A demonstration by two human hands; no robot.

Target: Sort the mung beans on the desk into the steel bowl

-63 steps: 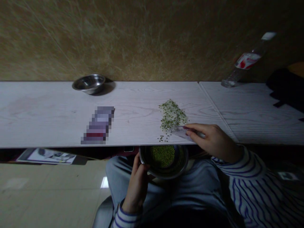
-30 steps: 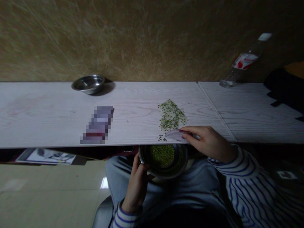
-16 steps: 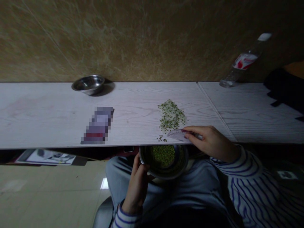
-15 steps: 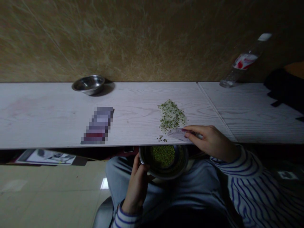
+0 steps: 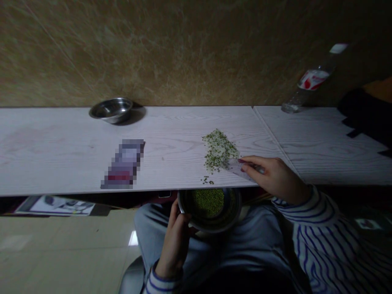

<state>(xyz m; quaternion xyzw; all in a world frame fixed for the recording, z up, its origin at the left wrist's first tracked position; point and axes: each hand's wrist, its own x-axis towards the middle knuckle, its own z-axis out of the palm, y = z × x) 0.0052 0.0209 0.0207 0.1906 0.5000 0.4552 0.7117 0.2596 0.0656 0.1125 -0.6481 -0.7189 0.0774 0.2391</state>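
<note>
My left hand (image 5: 177,234) is closed on the near left rim of a metal bowl (image 5: 234,220), which sits over my lap under the table's front edge. Green mung beans (image 5: 210,202) lie inside the bowl, toward its left. My right hand (image 5: 269,175) pinches a clear plastic protractor (image 5: 237,168), low on the tabletop. Its edge meets the near right side of a spread of white grains, like rice, mixed with green beans (image 5: 219,151). Several loose beans (image 5: 207,180) lie apart from this pile, close to the table edge.
An empty-looking steel bowl (image 5: 112,111) stands at the back left of the white table (image 5: 171,122). In front of it lies a blurred-out phone-shaped object (image 5: 124,163). A clear bottle (image 5: 312,79) stands back right, beside a dark item (image 5: 364,110). Behind is a wall (image 5: 171,49).
My right hand has moved the protractor slightly right and away from the table edge, against the pile's near right side. My left hand keeps its hold on the bowl. The view shifted slightly.
</note>
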